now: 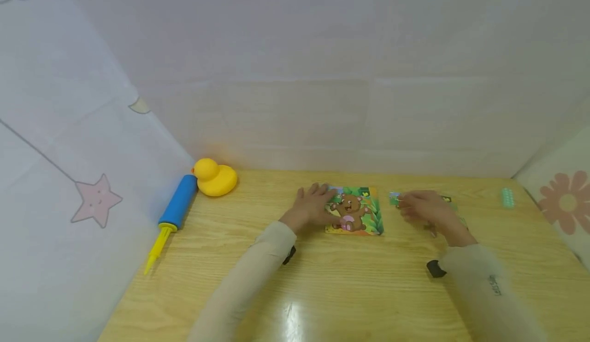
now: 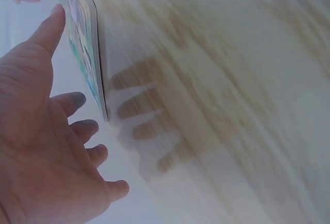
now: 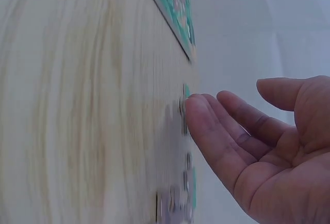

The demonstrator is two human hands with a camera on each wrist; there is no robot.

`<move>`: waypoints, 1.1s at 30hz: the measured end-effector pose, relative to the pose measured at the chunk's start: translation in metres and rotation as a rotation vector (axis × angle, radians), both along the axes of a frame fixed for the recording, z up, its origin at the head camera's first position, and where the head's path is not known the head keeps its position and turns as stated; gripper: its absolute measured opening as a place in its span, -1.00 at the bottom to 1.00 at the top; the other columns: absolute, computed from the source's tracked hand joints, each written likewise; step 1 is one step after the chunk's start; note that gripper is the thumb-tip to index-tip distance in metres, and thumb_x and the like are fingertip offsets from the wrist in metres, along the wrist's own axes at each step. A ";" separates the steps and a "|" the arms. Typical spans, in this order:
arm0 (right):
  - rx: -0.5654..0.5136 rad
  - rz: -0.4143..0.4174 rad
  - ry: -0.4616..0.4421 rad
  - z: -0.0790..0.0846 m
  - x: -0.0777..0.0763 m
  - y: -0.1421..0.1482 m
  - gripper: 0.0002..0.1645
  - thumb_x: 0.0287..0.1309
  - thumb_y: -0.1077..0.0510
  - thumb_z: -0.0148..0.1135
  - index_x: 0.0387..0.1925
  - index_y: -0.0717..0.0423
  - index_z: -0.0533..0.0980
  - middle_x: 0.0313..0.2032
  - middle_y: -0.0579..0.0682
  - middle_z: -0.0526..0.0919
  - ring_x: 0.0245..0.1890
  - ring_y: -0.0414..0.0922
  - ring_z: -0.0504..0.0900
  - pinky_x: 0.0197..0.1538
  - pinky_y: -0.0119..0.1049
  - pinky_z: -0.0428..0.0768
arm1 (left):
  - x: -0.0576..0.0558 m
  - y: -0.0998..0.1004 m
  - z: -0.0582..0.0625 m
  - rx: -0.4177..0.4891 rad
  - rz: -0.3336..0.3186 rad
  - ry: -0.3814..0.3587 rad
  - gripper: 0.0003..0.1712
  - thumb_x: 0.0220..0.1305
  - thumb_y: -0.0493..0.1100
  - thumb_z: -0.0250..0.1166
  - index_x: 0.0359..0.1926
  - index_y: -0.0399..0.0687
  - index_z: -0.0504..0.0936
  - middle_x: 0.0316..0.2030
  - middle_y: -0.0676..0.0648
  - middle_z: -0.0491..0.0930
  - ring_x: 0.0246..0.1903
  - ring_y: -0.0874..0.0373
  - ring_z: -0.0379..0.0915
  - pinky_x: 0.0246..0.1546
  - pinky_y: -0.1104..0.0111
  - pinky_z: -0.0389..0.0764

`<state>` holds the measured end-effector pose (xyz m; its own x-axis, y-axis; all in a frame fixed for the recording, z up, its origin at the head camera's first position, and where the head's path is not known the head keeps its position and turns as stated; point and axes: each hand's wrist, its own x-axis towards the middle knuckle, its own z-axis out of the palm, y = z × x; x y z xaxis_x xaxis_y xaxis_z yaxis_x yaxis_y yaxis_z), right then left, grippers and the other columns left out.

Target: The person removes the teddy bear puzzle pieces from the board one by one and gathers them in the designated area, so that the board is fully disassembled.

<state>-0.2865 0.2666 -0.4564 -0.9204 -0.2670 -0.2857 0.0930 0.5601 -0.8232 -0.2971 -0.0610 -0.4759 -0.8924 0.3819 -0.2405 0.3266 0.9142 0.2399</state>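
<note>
A square picture puzzle [image 1: 352,211] with a brown bear on a green jungle ground lies flat on the table. My left hand [image 1: 313,206] is at its left side, fingers spread; in the left wrist view the thumb [image 2: 51,25] overlaps the board's edge and the other fingers stand apart from one another. Off to the right, my right hand [image 1: 428,209] hovers over several loose puzzle pieces [image 1: 395,198] and hides part of them. Its fingers [image 3: 206,126] are gently bent with nothing between them, and the fingertips come close to one piece [image 3: 185,110].
At the back left sits a yellow rubber duck [image 1: 216,178], beside a blue and yellow hand pump [image 1: 180,201] that leans along the table's left side. A small pale green bumpy object [image 1: 508,197] lies at the far right. White printed cloth [image 1: 295,116] hangs behind the table [image 1: 350,291].
</note>
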 end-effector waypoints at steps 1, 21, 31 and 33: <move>-0.009 0.008 0.003 0.000 -0.001 -0.005 -0.18 0.55 -0.20 -0.05 0.38 0.47 0.31 0.24 0.43 0.53 0.17 0.23 0.65 0.11 -0.08 0.71 | 0.000 -0.002 0.001 0.001 -0.002 0.001 0.14 0.17 0.60 0.16 0.62 0.32 -0.01 0.65 0.00 -0.14 0.63 -0.11 -0.30 0.54 -0.29 -0.19; 0.054 0.080 0.049 -0.015 -0.024 -0.097 -0.55 0.55 0.02 -0.04 0.07 0.23 0.63 -0.06 0.18 0.74 -0.21 -0.11 0.74 -0.20 -0.25 0.73 | 0.002 -0.018 0.003 -0.031 -0.007 -0.009 0.15 0.16 0.62 0.15 0.63 0.33 -0.04 0.65 -0.05 -0.19 0.63 -0.13 -0.38 0.53 -0.31 -0.23; 0.043 0.102 0.044 -0.014 -0.025 -0.118 -0.54 0.52 0.03 -0.03 0.09 0.23 0.65 -0.06 0.18 0.76 -0.15 -0.03 0.77 -0.12 -0.20 0.77 | 0.004 -0.018 0.002 -0.044 0.002 -0.018 0.15 0.16 0.62 0.14 0.63 0.35 -0.04 0.65 -0.04 -0.21 0.64 -0.09 -0.40 0.54 -0.27 -0.25; 0.034 0.101 0.041 -0.014 -0.025 -0.120 -0.55 0.48 0.04 -0.01 0.04 0.22 0.68 -0.08 0.18 0.77 -0.16 -0.04 0.76 -0.12 -0.20 0.77 | 0.004 -0.018 0.002 -0.047 0.010 -0.015 0.16 0.15 0.63 0.13 0.63 0.35 -0.04 0.65 -0.04 -0.20 0.64 -0.10 -0.39 0.55 -0.27 -0.25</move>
